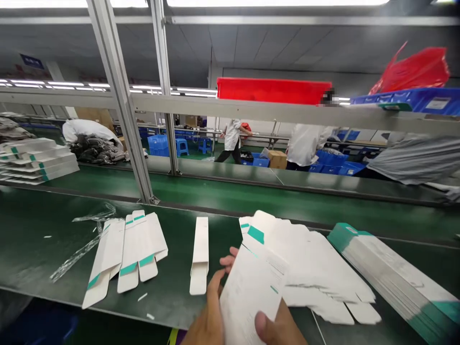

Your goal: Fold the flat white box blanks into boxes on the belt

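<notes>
Both my hands hold one flat white carton blank with teal tabs [253, 282] low in the middle of the view. My left hand [210, 314] grips its left edge, fingertips curling round behind it. My right hand [278, 328] pinches the lower right, thumb on the face. Just behind the blank lies a spread pile of the same flat cartons [316, 268], and to its right a neat tall stack of them [391, 273] on the green table [39, 249].
Several loose blanks [138, 251] and a single one [200, 254] lie left of my hands, beside clear plastic strips [84, 239]. A metal post [122, 105] rises from the green conveyor [287, 201]. Boxes are stacked far left [38, 160]. People in white stand beyond.
</notes>
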Motion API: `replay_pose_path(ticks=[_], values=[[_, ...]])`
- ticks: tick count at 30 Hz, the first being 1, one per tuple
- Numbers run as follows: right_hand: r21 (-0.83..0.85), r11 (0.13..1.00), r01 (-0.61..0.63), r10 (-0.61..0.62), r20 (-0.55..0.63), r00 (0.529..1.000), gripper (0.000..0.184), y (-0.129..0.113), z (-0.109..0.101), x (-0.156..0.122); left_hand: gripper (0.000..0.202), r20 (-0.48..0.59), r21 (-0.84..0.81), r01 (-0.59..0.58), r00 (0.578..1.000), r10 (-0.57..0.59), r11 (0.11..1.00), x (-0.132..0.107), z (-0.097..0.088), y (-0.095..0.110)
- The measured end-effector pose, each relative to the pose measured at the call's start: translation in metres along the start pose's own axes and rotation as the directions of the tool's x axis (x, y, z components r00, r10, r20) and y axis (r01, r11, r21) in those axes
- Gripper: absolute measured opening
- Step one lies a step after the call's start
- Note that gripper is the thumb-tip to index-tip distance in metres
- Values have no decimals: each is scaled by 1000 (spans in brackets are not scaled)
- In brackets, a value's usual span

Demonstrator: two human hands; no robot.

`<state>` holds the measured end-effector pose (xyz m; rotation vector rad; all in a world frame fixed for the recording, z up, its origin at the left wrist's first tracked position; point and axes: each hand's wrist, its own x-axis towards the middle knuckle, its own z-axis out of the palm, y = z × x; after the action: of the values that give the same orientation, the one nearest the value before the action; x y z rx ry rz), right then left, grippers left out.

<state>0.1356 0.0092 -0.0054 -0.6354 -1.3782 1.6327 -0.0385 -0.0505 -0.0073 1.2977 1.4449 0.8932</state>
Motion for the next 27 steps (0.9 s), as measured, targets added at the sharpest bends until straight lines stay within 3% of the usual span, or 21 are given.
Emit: replay_pose_path(ticks=[2,4,6,8,13,15,17,21,24,26,27], values=[[13,997,78,-77,-62,995,95,-8,8,-7,90,64,88,30,997,-36,996,-13,-7,10],[70,991,118,-117,-11,993,98,-15,12,-10,97,145,122,11,989,-29,992,-24,-16,15],[146,986,81,-93,81,992,98,-18,13,-9,111,226,125,-6,974,-23,992,-30,-22,17],[172,983,59,-76,95,993,91,-19,14,-8,121,259,105,-32,966,3,994,-33,-25,18],[184,983,24,-26,6,1000,80,-18,21,-12,104,185,21,-63,981,58,998,-31,-20,21],[176,981,-82,99,-91,991,70,-15,23,-16,78,185,55,-26,983,15,998,-31,-17,20],[156,975,-158,190,-219,957,58,-11,23,-18,37,173,97,12,985,-29,995,-33,-15,17],[106,983,-148,176,-362,915,52,-3,22,-16,56,129,131,9,991,-26,991,-43,-8,10],[91,994,-58,92,-431,898,76,-3,28,-14,50,101,119,-3,995,-10,993,-53,-2,10],[92,995,37,4,-416,910,85,-4,36,-17,70,59,49,-19,998,16,999,-58,2,12],[82,994,66,-31,-377,926,80,-5,39,-20,78,30,-23,-31,999,31,999,-59,4,13]])
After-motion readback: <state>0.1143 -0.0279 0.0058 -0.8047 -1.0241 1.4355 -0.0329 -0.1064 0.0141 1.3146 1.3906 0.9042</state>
